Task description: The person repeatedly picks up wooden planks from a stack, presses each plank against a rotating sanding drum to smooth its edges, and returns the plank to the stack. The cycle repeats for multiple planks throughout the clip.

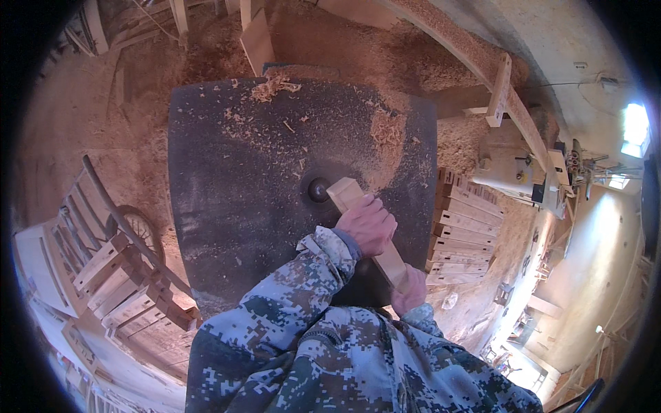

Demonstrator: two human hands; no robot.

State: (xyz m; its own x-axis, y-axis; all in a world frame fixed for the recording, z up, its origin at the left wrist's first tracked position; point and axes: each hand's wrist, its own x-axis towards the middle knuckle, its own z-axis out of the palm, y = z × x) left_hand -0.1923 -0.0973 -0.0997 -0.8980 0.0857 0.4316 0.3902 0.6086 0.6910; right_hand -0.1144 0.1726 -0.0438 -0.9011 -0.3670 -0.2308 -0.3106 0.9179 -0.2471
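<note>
A pale, squared length of wood (391, 266) lies slantwise over a dark, flat machine table (234, 227). My left hand (370, 225) is wrapped round it near its far end. At its near end my right hand (411, 290) grips it, close to my body; part of those fingers is hidden. Just left of the wood's far end a round, dark spindle (319, 190) stands up from the table. Whether wood and spindle touch, I cannot tell. Wood shavings (272, 87) and sawdust (387, 141) are strewn over the table's far half.
Right of the table are stacked slotted timbers (465, 230). At the left, a wheeled cart (138, 230) carries more timber pieces (127, 282). A long wooden beam (468, 58) slants across the far right. Sawdust covers the floor (131, 151) beyond the table.
</note>
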